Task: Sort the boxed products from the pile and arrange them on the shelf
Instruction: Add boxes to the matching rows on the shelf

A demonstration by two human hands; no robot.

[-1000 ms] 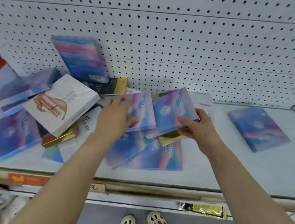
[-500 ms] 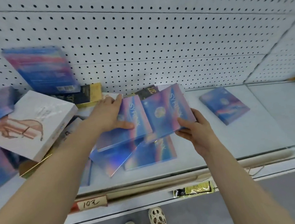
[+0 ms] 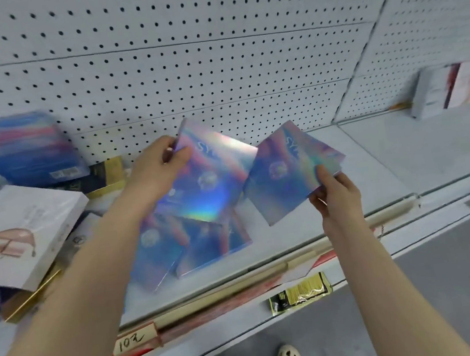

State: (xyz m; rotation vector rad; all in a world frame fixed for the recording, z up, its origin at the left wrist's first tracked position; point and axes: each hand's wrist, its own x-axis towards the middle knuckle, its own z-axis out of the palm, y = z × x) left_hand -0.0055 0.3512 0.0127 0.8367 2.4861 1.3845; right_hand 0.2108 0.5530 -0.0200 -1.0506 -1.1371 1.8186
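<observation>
Our left hand pinches the top corner of one holographic box, lifted above the pile near the shelf's front edge. Our right hand grips the lower corner of a second holographic box, held just beside the first. A white box lies toward the left end.

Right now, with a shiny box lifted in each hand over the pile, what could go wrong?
1. The right hand pinches its holographic box only at one corner, so the tilted box could swing or slip out of the grip.
2. The left hand holds another holographic box by its top edge above loose boxes lying near the shelf's front lip; a bump might push them off.
</observation>
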